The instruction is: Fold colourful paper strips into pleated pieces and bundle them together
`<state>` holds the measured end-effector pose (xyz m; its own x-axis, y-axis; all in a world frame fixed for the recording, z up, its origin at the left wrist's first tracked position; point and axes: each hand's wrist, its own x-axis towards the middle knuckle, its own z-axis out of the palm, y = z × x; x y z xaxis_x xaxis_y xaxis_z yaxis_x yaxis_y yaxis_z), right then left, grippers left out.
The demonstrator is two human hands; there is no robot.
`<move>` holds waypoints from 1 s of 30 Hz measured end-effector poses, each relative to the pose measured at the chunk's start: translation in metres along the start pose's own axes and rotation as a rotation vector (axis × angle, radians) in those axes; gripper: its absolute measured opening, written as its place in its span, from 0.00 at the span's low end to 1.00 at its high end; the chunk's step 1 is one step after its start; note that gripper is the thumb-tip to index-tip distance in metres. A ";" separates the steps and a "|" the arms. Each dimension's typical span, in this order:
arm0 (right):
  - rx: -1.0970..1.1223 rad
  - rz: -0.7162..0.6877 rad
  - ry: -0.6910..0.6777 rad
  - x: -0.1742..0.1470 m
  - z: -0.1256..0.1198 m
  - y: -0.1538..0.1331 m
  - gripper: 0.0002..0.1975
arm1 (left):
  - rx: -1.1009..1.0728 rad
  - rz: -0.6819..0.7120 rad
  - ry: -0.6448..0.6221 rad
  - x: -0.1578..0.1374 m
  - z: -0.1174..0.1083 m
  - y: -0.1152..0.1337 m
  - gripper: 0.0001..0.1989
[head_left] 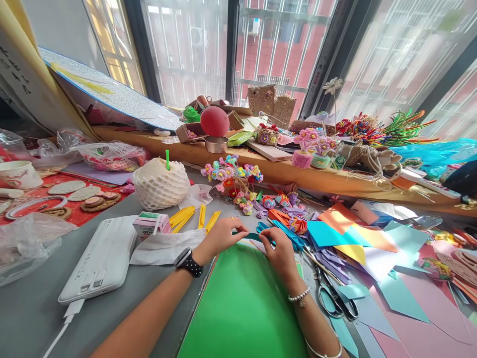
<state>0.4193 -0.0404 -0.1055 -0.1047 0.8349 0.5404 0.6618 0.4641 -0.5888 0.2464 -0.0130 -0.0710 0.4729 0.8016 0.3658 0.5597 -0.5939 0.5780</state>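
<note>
Between both hands stretches a narrow dark teal strip (253, 235), seemingly paper. My left hand (220, 237), with a watch at its wrist, pinches one end between thumb and fingers. Closed on the other end is my right hand (278, 247), which has a beaded bracelet. Both hover over the top edge of a green sheet (246, 298) on the grey table. Yellow folded strips (182, 218) lie beyond my left hand, near a white tissue (166, 246). Blue folded strips (292, 236) are close to my right hand, and black-handled scissors (330, 296) rest to its right.
At left are a white power bank (100, 258) with its cable, a small drink carton (151, 223) and a coconut in foam net (161, 184). Crocheted flowers (233, 174) stand behind my hands. Coloured paper (406, 298) covers the right side. A crowded wooden ledge (261, 159) runs below the windows.
</note>
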 end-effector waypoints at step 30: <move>-0.128 -0.055 0.108 -0.001 0.000 -0.001 0.06 | 0.890 0.380 0.212 -0.006 0.003 0.006 0.13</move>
<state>0.4192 -0.0418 -0.1056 -0.0673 0.7695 0.6351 0.7472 0.4607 -0.4790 0.2492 -0.0212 -0.0724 0.6438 0.4914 0.5865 0.7444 -0.5796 -0.3315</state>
